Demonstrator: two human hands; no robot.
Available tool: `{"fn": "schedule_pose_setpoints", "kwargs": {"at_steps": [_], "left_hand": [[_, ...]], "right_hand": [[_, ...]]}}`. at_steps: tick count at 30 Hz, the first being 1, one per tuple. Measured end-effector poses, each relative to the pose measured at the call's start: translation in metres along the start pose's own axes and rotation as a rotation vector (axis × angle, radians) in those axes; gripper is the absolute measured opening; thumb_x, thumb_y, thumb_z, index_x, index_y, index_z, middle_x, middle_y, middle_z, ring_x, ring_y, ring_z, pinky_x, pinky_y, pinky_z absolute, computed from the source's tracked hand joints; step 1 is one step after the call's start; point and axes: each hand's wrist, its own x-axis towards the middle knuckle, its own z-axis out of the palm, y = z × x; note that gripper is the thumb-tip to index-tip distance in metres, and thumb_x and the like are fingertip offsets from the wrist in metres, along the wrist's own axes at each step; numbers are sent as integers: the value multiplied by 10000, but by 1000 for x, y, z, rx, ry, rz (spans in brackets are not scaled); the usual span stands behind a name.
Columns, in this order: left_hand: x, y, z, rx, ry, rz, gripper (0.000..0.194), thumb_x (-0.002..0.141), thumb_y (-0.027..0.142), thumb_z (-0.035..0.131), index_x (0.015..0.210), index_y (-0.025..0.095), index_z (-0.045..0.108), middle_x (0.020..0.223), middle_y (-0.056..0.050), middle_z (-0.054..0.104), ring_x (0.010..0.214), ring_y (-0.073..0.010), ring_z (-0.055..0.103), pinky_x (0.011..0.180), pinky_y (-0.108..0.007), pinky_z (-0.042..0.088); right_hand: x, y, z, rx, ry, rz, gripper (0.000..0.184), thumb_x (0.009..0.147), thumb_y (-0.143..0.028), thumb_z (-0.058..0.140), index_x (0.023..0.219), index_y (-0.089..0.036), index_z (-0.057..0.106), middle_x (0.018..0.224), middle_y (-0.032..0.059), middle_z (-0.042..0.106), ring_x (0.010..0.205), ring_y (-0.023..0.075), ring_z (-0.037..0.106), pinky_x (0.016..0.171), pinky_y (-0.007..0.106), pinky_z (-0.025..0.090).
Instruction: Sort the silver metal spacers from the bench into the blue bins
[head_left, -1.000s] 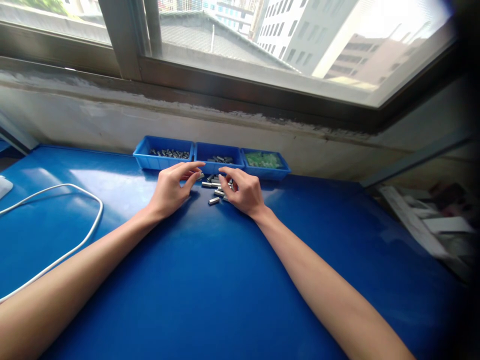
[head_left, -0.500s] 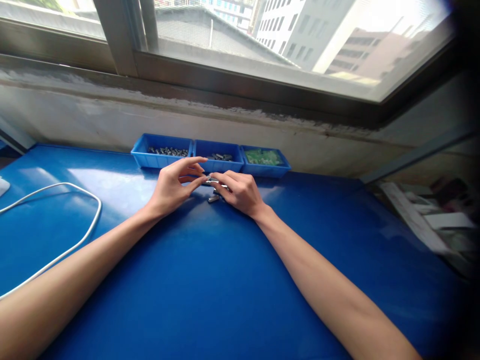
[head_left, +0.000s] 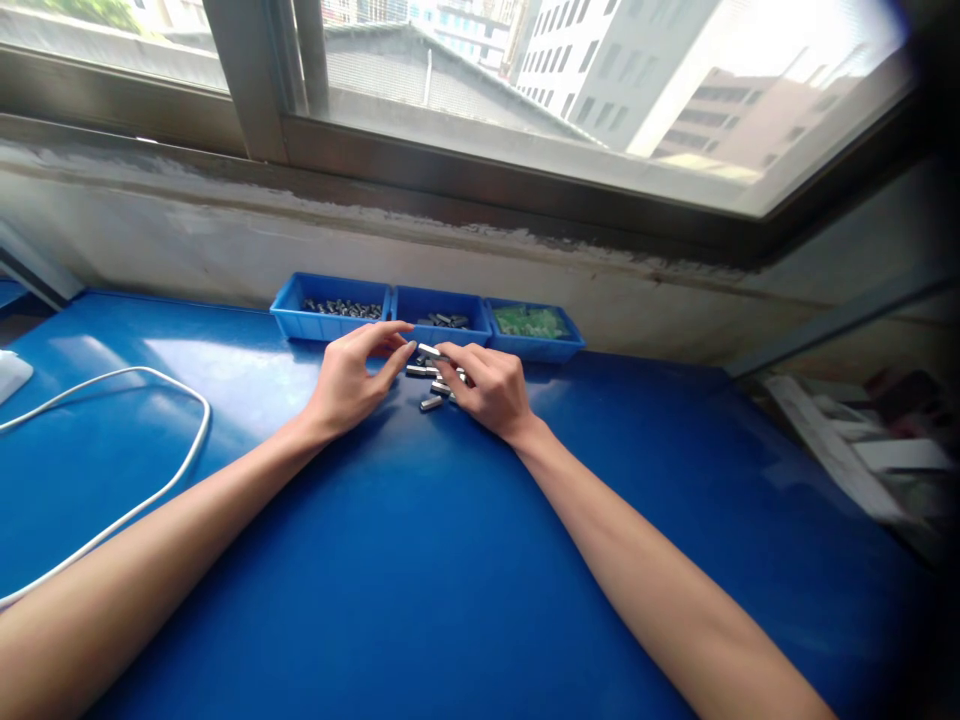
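Note:
My right hand (head_left: 487,390) pinches a small silver metal stick with a dark end (head_left: 430,350), shaped like a USB flash drive, between thumb and fingers. My left hand (head_left: 356,378) is just left of it, thumb and index finger apart, with the thumb tip close to the stick's end. A small grey spot shows at that thumb tip, too small to make out. Beneath the hands, several similar silver sticks (head_left: 431,404) lie on the blue table (head_left: 420,560), partly hidden by my right fingers.
Three joined blue bins line the wall: the left bin (head_left: 315,325) holds small metal parts, the middle bin (head_left: 469,338) dark and silver pieces, the right bin (head_left: 547,350) green pieces. A white cable (head_left: 196,430) curves across the left side. Papers and boxes (head_left: 892,450) are stacked at the right.
My hands have drawn slightly apart. The silver stick, earlier mostly covered between both hands' fingertips, now shows in my right fingers. More sticks beneath are visible, and the view has shifted slightly.

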Motion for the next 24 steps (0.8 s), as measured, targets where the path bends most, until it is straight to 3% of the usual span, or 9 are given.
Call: {"fn": "schedule_pose_setpoints", "kwargs": {"at_steps": [5,9,17,24], "left_hand": [[-3,-2,0,277,-135,129,190,910,289,619,988,189,760,1064,-82,745,986,-230,684,935,-358,534],[-6,-3,1,394,-266,153,189,886,267,608,957,191,765,1092,-76,745,1021,-256,670,952,-383,526],[-4,-6,-1,468,-311,96,147,925,309,603,916,198,698,1008,-73,712,883,-229,667,812,-348,516],[-3,-12,0,433,-330,102,179,960,320,568,1066,221,671,1029,-64,722,963,-248,659,853,-361,508]], "right_hand": [[2,8,5,-16,259,305,301,1008,-386,541,1114,-183,736,844,57,761,687,178,685,663,291,476],[3,14,8,3,286,453,287,981,-395,573,1038,-188,764,832,59,772,707,203,701,653,300,481],[5,13,7,39,218,432,288,971,-401,574,1069,-205,760,810,38,770,646,185,669,661,303,486],[5,11,6,54,189,404,269,995,-368,526,1038,-210,739,817,37,759,645,177,659,657,288,472]]}}
